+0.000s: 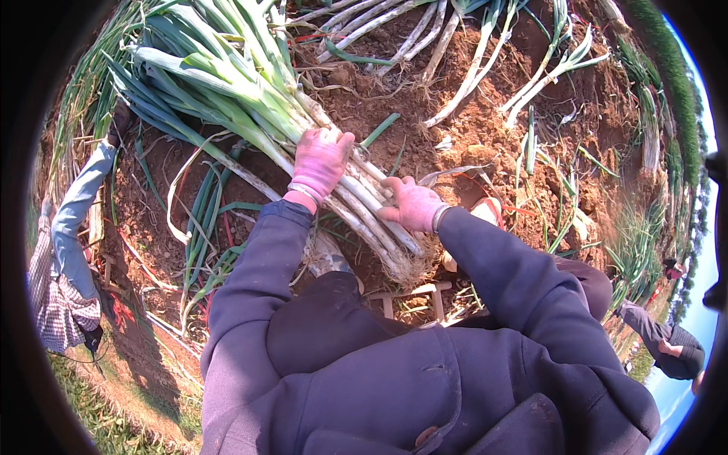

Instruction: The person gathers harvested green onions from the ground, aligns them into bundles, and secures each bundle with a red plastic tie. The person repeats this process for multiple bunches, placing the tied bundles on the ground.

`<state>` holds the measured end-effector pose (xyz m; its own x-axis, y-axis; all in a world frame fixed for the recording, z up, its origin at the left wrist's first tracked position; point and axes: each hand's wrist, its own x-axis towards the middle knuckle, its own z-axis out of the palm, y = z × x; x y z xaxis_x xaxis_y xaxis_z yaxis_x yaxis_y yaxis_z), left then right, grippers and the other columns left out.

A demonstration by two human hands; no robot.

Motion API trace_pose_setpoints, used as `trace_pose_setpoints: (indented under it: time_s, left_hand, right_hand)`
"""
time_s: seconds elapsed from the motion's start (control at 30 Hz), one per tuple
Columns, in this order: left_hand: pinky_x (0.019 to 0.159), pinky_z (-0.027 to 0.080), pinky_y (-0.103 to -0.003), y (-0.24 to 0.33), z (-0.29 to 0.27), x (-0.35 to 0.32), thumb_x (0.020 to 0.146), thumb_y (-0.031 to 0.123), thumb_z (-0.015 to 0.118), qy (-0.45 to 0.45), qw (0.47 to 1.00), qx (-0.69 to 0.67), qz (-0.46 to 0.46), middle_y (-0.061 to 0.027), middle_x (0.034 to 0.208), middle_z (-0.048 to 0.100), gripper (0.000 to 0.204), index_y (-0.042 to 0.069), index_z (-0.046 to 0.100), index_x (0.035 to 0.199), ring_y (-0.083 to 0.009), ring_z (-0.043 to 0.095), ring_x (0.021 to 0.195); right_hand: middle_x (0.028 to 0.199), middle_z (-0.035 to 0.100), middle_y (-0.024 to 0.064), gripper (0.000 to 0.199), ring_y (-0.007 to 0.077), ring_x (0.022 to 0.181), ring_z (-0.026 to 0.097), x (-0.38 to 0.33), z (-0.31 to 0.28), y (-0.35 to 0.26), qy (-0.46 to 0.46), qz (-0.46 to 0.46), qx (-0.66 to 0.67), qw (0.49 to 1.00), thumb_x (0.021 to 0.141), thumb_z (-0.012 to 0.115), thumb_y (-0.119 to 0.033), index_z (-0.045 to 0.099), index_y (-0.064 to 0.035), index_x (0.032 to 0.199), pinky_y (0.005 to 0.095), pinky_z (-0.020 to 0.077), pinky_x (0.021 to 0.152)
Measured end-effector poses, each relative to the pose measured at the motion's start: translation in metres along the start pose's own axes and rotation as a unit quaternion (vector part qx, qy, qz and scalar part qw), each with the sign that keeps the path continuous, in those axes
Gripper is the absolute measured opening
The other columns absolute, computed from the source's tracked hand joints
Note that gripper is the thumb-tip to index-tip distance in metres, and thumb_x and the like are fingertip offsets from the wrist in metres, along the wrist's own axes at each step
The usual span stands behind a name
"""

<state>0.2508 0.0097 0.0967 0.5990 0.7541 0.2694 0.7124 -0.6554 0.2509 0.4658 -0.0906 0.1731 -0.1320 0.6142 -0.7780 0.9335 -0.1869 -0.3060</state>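
Observation:
A thick bundle of long green onions [227, 95] lies slantwise in front of me, leaves toward the far left and hairy roots close to my knees. My left hand [320, 161], in a pinkish glove, is closed round the bundle where the leaves turn into pale stalks. Lower down, my right hand [413, 205], gloved too, grips the white stalks from the right side, above the roots. The undersides of both hands' fingers are partly hidden by the stalks.
More green onions [474, 76] lie on the reddish soil [364, 106] ahead. Loose leaves [205, 220] are at the left. A small wooden frame [413, 296] sits between my legs. One person [72, 227] is close at the left edge; another person [671, 345] is farther right.

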Motion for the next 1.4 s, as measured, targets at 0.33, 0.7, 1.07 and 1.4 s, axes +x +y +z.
trace_pose_setpoints:
  time_s: [0.33, 0.7, 1.07, 1.4]
  left_hand:
    - [0.088, 0.046, -0.043, 0.002, -0.005, 0.001, 0.086, 0.016, 0.07, -0.016, 1.0, -0.001, 0.002, -0.0027, 0.092, 0.066, 0.031, 0.022, 0.069, 0.116, -0.0267, 0.064, 0.091]
    - [0.091, 0.046, -0.043, 0.005, 0.001, 0.011, 0.085, 0.016, 0.071, 0.002, 1.0, -0.012, 0.024, -0.0024, 0.094, 0.065, 0.034, 0.021, 0.066, 0.118, -0.0251, 0.063, 0.092]
    - [0.09, 0.046, -0.045, -0.001, -0.006, 0.003, 0.085, 0.014, 0.071, -0.012, 1.0, 0.011, 0.022, -0.0047, 0.095, 0.065, 0.034, 0.018, 0.068, 0.119, -0.028, 0.063, 0.093]
    - [0.089, 0.046, -0.044, 0.003, -0.007, 0.008, 0.08, 0.01, 0.073, -0.014, 0.999, -0.002, 0.028, -0.0039, 0.095, 0.066, 0.035, 0.014, 0.067, 0.114, -0.0275, 0.063, 0.091]
  right_hand:
    - [0.087, 0.074, 0.0119, 0.021, 0.0297, 0.083, 0.076, -0.051, -0.072, 0.109, -0.146, -0.123, -0.441, 0.877, 0.092, 0.06, -0.021, 0.075, -0.0087, 0.101, 0.0432, 0.0584, 0.065]
    - [0.114, 0.07, 0.0165, 0.065, 0.0397, 0.097, 0.07, 0.01, -0.028, 0.074, -0.067, -0.157, -0.109, 0.979, 0.085, 0.065, -0.015, 0.046, -0.0152, 0.147, 0.0496, 0.0559, 0.082]
    - [0.107, 0.072, 0.02, 0.041, 0.0332, 0.089, 0.074, -0.064, -0.084, 0.202, 0.08, -0.08, -0.206, 0.972, 0.089, 0.065, -0.017, 0.061, -0.0088, 0.129, 0.0417, 0.0597, 0.073]
    - [0.077, 0.071, 0.017, 0.034, 0.0386, 0.076, 0.07, -0.052, -0.041, 0.215, 0.027, -0.13, -0.114, 0.985, 0.1, 0.052, -0.037, 0.066, -0.0072, 0.094, 0.0521, 0.0535, 0.07]
